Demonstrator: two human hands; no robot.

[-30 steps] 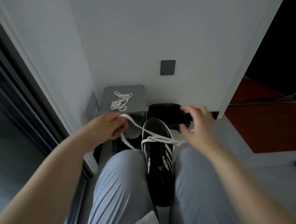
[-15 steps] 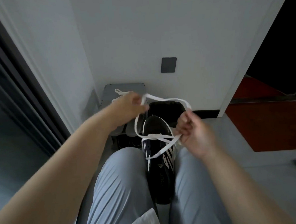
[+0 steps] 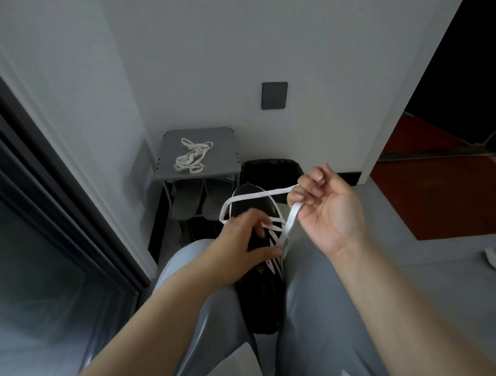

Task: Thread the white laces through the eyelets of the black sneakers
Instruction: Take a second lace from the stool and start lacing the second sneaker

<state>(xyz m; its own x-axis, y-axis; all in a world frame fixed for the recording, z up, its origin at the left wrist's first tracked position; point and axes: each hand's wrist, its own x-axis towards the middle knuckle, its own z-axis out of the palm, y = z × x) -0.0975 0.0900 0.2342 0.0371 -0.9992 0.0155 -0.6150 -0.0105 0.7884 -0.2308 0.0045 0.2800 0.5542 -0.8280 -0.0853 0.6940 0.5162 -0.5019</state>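
— Where's the black sneaker (image 3: 260, 288)?
— Wedged between your knees (image 3: 193, 266), toe pointing away.
— Hands?
— Your right hand (image 3: 326, 212) pinches the white lace (image 3: 256, 194) just right of the sneaker's toe. Your left hand (image 3: 244, 243) lies on its eyelet rows, fingers curled; pinching or not, cannot tell.
— Spare lace (image 3: 192, 157)?
— Beyond the toe, leftward, on the grey rack (image 3: 166, 152).

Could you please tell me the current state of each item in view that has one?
black sneaker, wedged between the legs, toe pointing away, partly laced.
white lace, looped above the toe, held in both hands.
left hand, fingers curled on the lace at the eyelets.
right hand, raised, pinches the lace.
spare lace, loosely bundled on the grey rack.
slippers, stowed under the rack top.
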